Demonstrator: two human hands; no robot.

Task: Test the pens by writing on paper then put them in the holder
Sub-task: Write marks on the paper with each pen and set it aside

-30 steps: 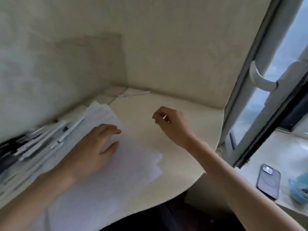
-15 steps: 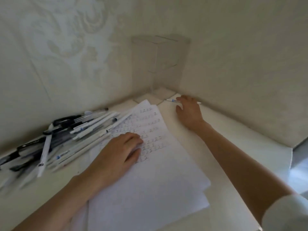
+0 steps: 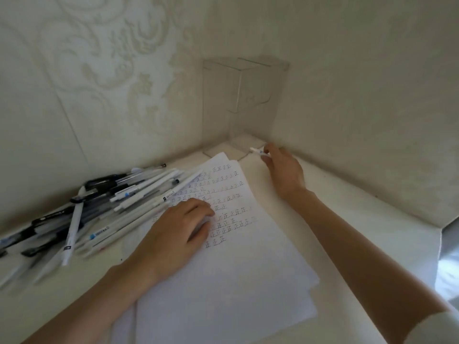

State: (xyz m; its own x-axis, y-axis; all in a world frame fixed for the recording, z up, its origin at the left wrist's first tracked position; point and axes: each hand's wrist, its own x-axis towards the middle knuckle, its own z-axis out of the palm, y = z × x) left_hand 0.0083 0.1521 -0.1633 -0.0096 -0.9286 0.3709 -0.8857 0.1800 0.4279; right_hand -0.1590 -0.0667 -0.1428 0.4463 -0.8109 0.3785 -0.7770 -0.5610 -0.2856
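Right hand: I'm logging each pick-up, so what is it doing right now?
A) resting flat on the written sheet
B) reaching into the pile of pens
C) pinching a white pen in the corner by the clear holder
C: the right hand pinches a white pen at the foot of the clear holder, while the left hand is the one resting on the paper.

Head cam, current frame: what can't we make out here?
Head view: most of the white pen is hidden by the right hand; tip unseen.
Head view: the pen pile is cut off by the left edge; barrel print too small.
Head view: some marks on the paper lie hidden under the left hand.
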